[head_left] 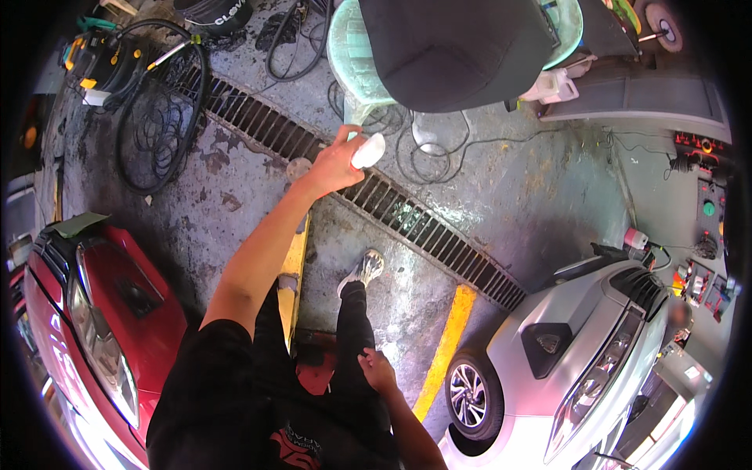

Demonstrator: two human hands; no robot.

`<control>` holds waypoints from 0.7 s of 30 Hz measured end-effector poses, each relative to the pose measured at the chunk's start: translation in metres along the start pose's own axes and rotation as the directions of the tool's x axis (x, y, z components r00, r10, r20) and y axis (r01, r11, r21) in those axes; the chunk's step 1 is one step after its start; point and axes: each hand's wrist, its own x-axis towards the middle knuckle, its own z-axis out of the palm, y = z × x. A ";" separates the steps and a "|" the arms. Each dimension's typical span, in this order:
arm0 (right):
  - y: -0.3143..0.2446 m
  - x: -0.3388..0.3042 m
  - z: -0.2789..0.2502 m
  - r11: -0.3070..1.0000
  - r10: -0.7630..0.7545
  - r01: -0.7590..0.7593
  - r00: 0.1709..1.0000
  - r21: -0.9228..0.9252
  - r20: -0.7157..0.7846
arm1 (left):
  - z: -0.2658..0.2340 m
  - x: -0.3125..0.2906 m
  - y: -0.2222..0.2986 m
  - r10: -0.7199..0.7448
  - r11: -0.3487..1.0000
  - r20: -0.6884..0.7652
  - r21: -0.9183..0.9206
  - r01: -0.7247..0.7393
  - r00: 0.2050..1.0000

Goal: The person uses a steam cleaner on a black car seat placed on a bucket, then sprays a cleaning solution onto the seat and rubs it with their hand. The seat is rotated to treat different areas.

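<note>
My left hand reaches out over the floor drain, its fingers wrapped round a white, rounded, bottle-like object. Just beyond it stands a pale green plastic seat, partly covered by a large dark rounded shape. Close to my right thigh hangs my right hand, fingers loosely bent and apart, with nothing visible in them.
A slatted metal drain crosses the wet floor diagonally. A red car is at left, a silver car at right. Hoses and cables lie coiled near a black-and-yellow machine. A white jug stands beyond.
</note>
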 end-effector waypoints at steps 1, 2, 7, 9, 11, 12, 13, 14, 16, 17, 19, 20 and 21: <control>-0.001 0.002 0.000 1.000 0.021 -0.022 0.999 0.009 0.024 | 0.001 0.001 -0.006 -0.007 1.000 -0.021 0.021 0.007 1.000; -0.004 0.000 -0.002 0.998 0.056 -0.057 0.998 0.021 0.039 | -0.001 0.004 0.004 -0.058 0.996 -0.007 0.065 0.058 0.998; -0.006 -0.002 -0.014 0.996 0.089 -0.090 0.996 0.022 0.013 | -0.017 0.004 0.124 0.245 0.969 -0.074 0.004 -0.246 0.967; -0.006 0.001 -0.019 0.995 0.096 -0.096 0.995 0.032 -0.009 | -0.018 0.009 0.168 0.315 0.942 -0.096 -0.090 -0.324 0.944; -0.009 0.008 -0.028 0.994 0.098 -0.097 0.995 0.043 -0.026 | 0.005 0.017 0.165 0.307 0.951 -0.090 -0.007 -0.309 0.947; -0.011 0.010 -0.032 0.994 0.099 -0.098 0.995 0.049 -0.029 | 0.018 0.020 0.158 0.286 0.958 -0.080 0.035 -0.284 0.955; -0.013 0.012 -0.037 0.994 0.100 -0.099 0.994 0.055 -0.031 | 0.030 0.021 0.151 0.264 0.963 -0.072 0.078 -0.258 0.962; -0.013 0.016 -0.042 0.994 0.099 -0.097 0.995 0.056 -0.034 | 0.039 0.021 0.148 0.178 0.984 -0.006 0.018 -0.178 0.984; -0.011 0.016 -0.048 0.995 0.087 -0.086 0.996 0.049 -0.027 | 0.056 0.013 0.126 0.122 0.992 0.001 -0.030 -0.122 0.993; -0.008 0.016 -0.049 0.995 0.080 -0.078 0.996 0.059 -0.046 | 0.054 0.013 0.123 0.098 0.994 0.008 -0.053 -0.098 0.995; -0.001 0.012 -0.053 0.996 0.063 -0.057 0.995 0.073 -0.082 | 0.047 0.004 0.117 0.054 0.995 -0.003 -0.082 -0.054 0.999; 0.002 0.016 -0.058 0.995 0.084 -0.080 0.994 0.068 -0.069 | 0.033 0.003 0.120 0.071 0.991 -0.019 -0.113 -0.073 0.997; 0.006 0.015 -0.060 0.993 0.108 -0.105 0.993 0.062 -0.053 | 0.018 0.001 0.130 0.084 0.986 -0.034 -0.145 -0.088 0.996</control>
